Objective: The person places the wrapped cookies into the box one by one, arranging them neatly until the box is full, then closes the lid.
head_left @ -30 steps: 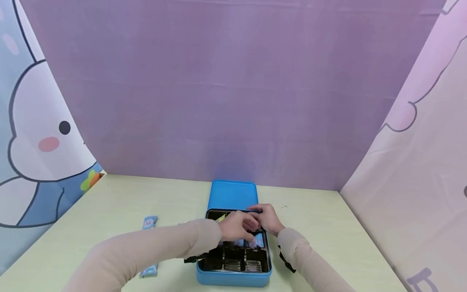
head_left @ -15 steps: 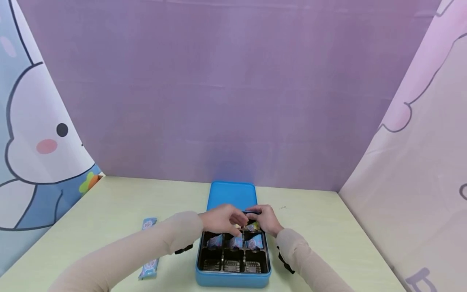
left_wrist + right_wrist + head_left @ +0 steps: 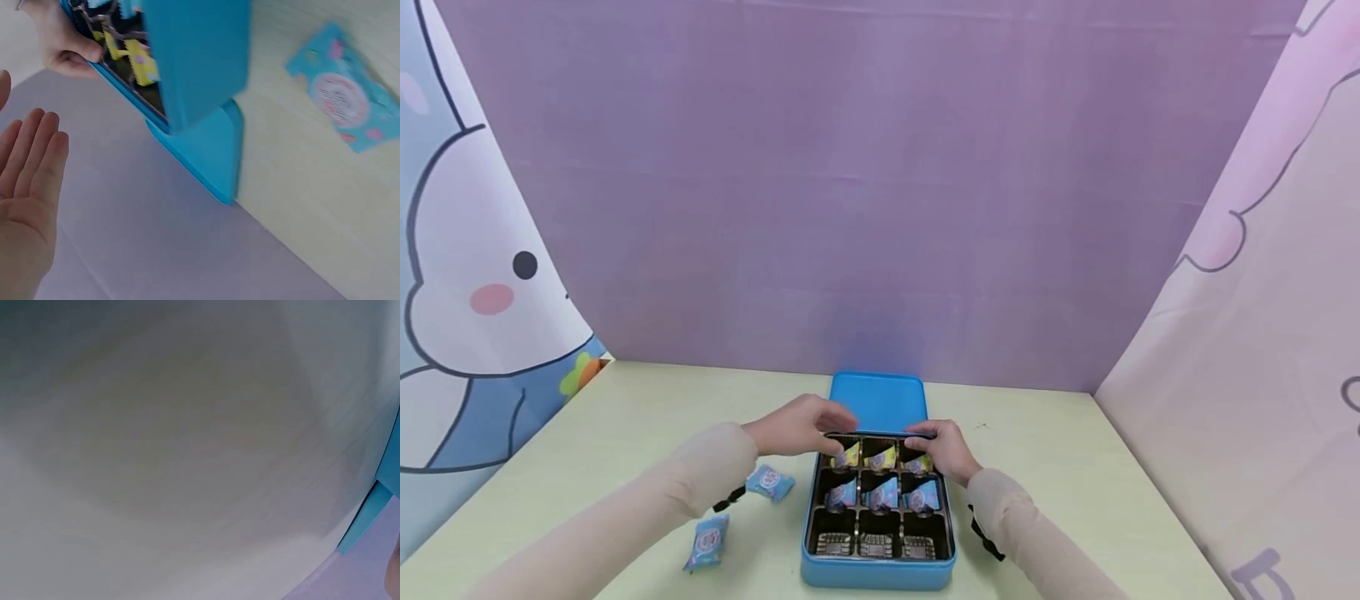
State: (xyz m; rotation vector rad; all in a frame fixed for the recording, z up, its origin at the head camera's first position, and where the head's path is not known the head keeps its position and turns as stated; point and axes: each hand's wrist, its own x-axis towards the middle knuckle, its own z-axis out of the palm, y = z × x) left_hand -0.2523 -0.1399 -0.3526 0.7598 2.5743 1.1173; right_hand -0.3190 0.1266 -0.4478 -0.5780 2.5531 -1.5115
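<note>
A light-blue box (image 3: 877,573) with a black divided insert sits on the table. Yellow wrapped sweets (image 3: 880,458) fill the back row of compartments, and blue-and-pink wrapped sweets (image 3: 881,495) the middle row; the front row shows its ribbed floor. My left hand (image 3: 801,427) hovers by the box's back left corner, and the left wrist view shows its fingers (image 3: 39,153) straight, holding nothing. At the back right corner my right hand (image 3: 951,450) grips the box rim, thumb over the edge. In the right wrist view only a sliver of that hand shows.
Behind the box lies its blue lid (image 3: 880,402), near the purple backdrop (image 3: 880,192). Two blue wrapped packets lie left of the box: one packet (image 3: 770,483) beside my left wrist, another packet (image 3: 707,543) nearer the front. Printed cloth walls (image 3: 1255,333) border the table.
My left hand has moved left from over the compartments to the box's back left corner, uncovering the yellow and blue sweets. My right hand has stayed at the rim.
</note>
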